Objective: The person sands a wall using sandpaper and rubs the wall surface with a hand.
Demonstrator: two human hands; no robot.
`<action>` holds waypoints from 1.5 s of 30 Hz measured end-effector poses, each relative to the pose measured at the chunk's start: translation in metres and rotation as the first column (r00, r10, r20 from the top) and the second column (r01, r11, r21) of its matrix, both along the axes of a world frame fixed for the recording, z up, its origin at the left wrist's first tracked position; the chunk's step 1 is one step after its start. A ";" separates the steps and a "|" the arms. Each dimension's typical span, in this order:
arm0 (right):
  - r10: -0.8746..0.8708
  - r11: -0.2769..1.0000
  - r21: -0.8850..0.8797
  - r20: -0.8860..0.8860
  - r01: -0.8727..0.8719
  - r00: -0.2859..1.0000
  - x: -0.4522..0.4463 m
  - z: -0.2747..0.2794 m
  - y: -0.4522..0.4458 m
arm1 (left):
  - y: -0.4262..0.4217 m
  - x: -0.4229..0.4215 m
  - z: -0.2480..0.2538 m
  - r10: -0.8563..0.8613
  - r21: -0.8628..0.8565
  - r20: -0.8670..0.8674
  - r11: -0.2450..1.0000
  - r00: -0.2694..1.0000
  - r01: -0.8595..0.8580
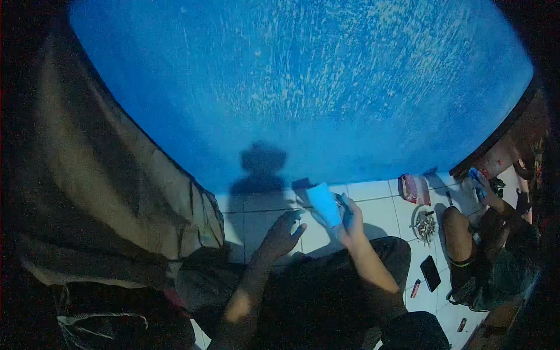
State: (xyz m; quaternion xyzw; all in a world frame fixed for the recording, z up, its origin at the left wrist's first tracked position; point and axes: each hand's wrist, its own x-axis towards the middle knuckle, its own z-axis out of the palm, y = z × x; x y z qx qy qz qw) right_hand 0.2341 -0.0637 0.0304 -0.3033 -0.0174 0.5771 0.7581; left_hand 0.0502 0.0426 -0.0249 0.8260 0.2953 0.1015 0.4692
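From my end of the feed, my right hand [352, 220] has the pale-blue tapered piece [324, 203], fingers closed around its narrow end, wide end angled up and leftward, toward the edge of the tiled floor [378, 213] that meets the blue wall [291, 87]. The piece is off the floor, in front of my lap [326, 297]. My left hand [284, 234] is just beside it, thumb and fingers apart in a loose curve; no clear contact, and I can't make out anything in it. Step in hand, my call: handling the piece one-handed, left hand ready. Next move probably calls for bringing the left fingers onto the wide end and steadying it, with a light squeeze, since it looks thin. Exact material: can't tell, too blurred. Right side of floor: pink-and-white packet [413, 189] near the wall edge, round dish [424, 227] of small pale bits, then smartphone [430, 273] and red lighter [415, 289] toward the near edge. Another person's hand [494, 199], by the right-hand wall corner, has a blue item [478, 177], separate from mine.
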 end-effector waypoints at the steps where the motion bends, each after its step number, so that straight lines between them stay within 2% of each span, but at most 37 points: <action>1: 0.025 0.999 0.023 -0.023 -0.024 0.999 0.000 -0.003 -0.001 | -0.001 0.000 0.001 0.039 -0.012 0.058 0.999 0.998 -0.038; 3: 0.072 0.995 0.069 -0.064 -0.068 0.995 -0.002 -0.006 -0.003 | -0.005 0.001 0.004 0.113 -0.043 0.174 0.993 0.978 -0.107; 6: 0.076 0.994 0.078 -0.032 -0.073 0.997 -0.011 0.002 0.000 | -0.003 0.002 0.049 0.161 -0.114 0.205 0.984 0.965 -0.140; 9: 0.102 0.990 0.107 -0.043 -0.097 0.994 -0.019 0.011 0.002 | 0.002 0.004 0.044 0.189 -0.106 0.322 0.981 0.928 -0.163; 12: 0.169 0.981 0.081 0.078 -0.175 0.983 -0.017 0.004 0.001 | 0.001 0.003 0.053 0.249 -0.253 0.196 0.947 0.948 -0.197; 13: 0.163 0.985 0.039 0.113 -0.168 0.980 -0.019 0.008 0.001 | -0.003 0.003 0.046 0.256 -0.185 0.254 0.959 0.933 -0.213; 15: 0.169 0.980 0.063 0.212 -0.186 0.963 -0.019 -0.002 0.005 | 0.000 0.000 0.027 0.262 -0.019 0.372 0.961 0.891 -0.274; 18: 0.215 0.963 0.093 0.298 -0.252 0.930 -0.024 0.017 0.003 | 0.006 0.003 0.013 0.318 -0.154 0.425 0.948 0.847 -0.278; 20: 0.301 0.950 0.004 0.246 -0.312 0.921 -0.022 0.011 0.003 | 0.013 -0.005 -0.001 0.392 -0.289 0.165 0.897 0.905 -0.336; 21: 0.309 0.919 0.165 0.258 -0.357 0.915 -0.020 -0.004 0.008 | 0.004 -0.004 -0.011 0.512 -0.261 0.101 0.841 0.853 -0.474; 23: 0.304 0.930 0.079 0.380 -0.358 0.874 -0.021 -0.008 0.004 | -0.004 0.001 -0.019 0.550 0.040 0.242 0.817 0.799 -0.575; 24: 0.308 0.932 0.042 0.436 -0.361 0.846 -0.021 -0.011 0.003 | -0.001 0.005 -0.016 0.411 0.301 0.418 0.779 0.810 -0.550; 25: 0.272 0.926 0.044 0.609 -0.374 0.745 -0.025 -0.018 0.006 | 0.006 0.003 -0.012 0.409 0.252 0.433 0.800 0.803 -0.544; 26: 0.165 0.954 0.037 0.763 -0.297 0.624 -0.030 -0.022 0.008 | 0.013 0.001 -0.008 0.409 0.203 0.448 0.819 0.795 -0.536; 27: 0.063 0.975 0.046 0.881 -0.219 0.468 -0.040 -0.016 0.010 | 0.019 -0.008 0.004 0.547 -0.165 0.277 0.837 0.790 -0.522; 29: 0.121 0.990 -0.115 0.990 -0.087 0.070 -0.042 -0.022 0.004 | 0.020 -0.017 0.019 0.629 -0.474 0.107 0.713 0.770 -0.517; 30: 0.172 0.985 -0.173 0.977 0.003 -0.126 -0.043 -0.026 0.002 | 0.019 -0.016 0.024 0.648 -0.441 0.157 0.721 0.745 -0.534; 32: 0.294 0.956 -0.282 0.932 0.084 -0.211 -0.042 -0.032 0.003 | 0.017 -0.014 0.025 0.632 -0.377 0.282 0.765 0.722 -0.522; 34: 0.253 0.967 -0.236 0.932 0.097 -0.260 -0.038 -0.056 0.003 | 0.018 -0.016 0.022 0.556 -0.313 0.420 0.830 0.717 -0.461; 35: 0.234 0.972 -0.213 0.930 0.104 -0.284 -0.037 -0.072 0.004 | 0.017 -0.016 0.023 0.566 -0.323 0.383 0.822 0.730 -0.468; 37: 0.261 0.957 -0.266 0.964 0.115 0.060 -0.040 -0.102 0.009 | 0.016 -0.014 0.035 0.581 -0.369 0.329 0.805 0.745 -0.464; 39: 0.257 0.955 -0.279 0.946 0.096 0.196 -0.043 -0.112 0.010 | 0.015 -0.013 0.040 0.593 -0.465 0.310 0.776 0.743 -0.425; 40: 0.255 0.960 -0.270 0.954 0.079 0.159 -0.046 -0.084 0.009 | 0.015 -0.012 0.040 0.600 -0.523 0.309 0.755 0.737 -0.395; 42: 0.244 0.967 -0.250 0.964 0.052 0.107 -0.048 -0.054 0.009 | 0.016 -0.013 0.033 0.478 -0.381 0.390 0.862 0.787 -0.335; 43: 0.235 0.970 -0.240 0.968 0.045 0.092 -0.047 -0.047 0.010 | 0.021 -0.016 0.015 0.391 -0.169 0.448 0.920 0.804 -0.353; 44: 0.225 0.973 -0.228 0.972 0.040 0.074 -0.046 -0.042 0.011 | 0.026 -0.018 -0.003 0.313 0.049 0.488 0.922 0.815 -0.384; 45: 0.270 0.962 -0.272 0.958 0.010 0.094 -0.043 -0.036 0.013 | 0.034 -0.020 -0.044 0.197 0.385 0.519 0.815 0.832 -0.433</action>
